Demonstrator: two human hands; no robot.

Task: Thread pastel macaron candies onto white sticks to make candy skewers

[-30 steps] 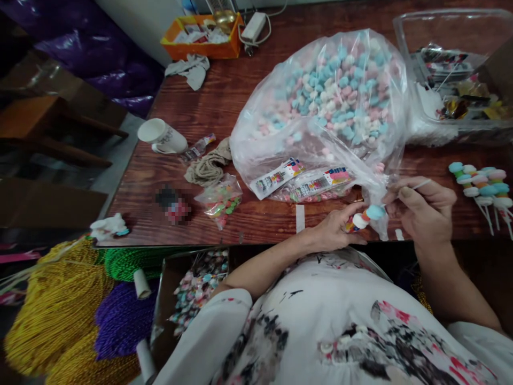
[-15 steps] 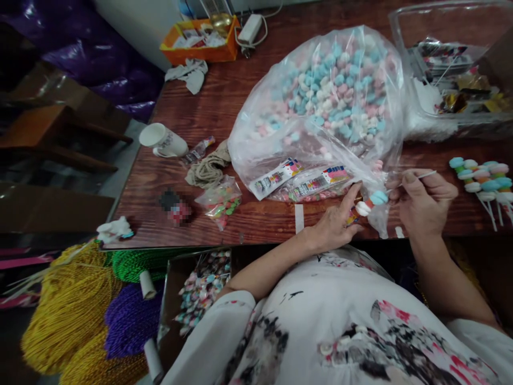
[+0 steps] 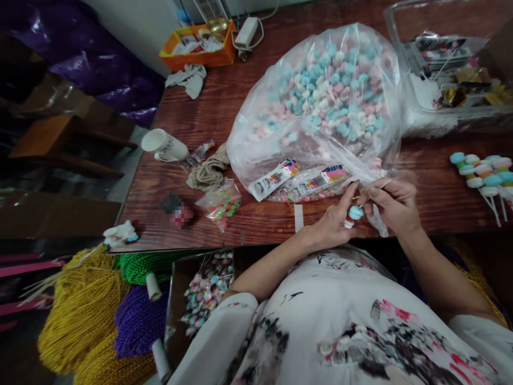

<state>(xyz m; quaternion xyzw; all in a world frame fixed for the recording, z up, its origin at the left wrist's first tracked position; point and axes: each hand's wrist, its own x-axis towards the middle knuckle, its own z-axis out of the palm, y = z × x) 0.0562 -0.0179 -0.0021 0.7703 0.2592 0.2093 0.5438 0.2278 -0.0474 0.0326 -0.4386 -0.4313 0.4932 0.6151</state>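
Close to the table's front edge, my left hand (image 3: 329, 223) has its fingers closed around a blue puffy, marshmallow-like piece (image 3: 356, 213) and a white one (image 3: 348, 224). My right hand (image 3: 395, 206) pinches a thin white stick (image 3: 383, 184) right beside them. Whether the stick passes through the pieces is hidden by the fingers. Behind both hands lies a large clear plastic bag (image 3: 256, 123) of pink, blue and white pieces. Two printed packets (image 3: 276, 178) rest at its front. Several sticks threaded with such pieces (image 3: 487, 174) lie at the right.
A white mug (image 3: 166, 145), a crumpled cloth (image 3: 208, 170) and a small bag of coloured pieces (image 3: 222, 203) lie at left. An orange box (image 3: 196, 58) stands at the back, a clear plastic tub (image 3: 404, 53) at back right. Cord bundles (image 3: 80, 315) hang below the table edge.
My right hand has moved left with the stick, up to my left hand. The blue and white pieces have shifted slightly left and down. The view has turned slightly.
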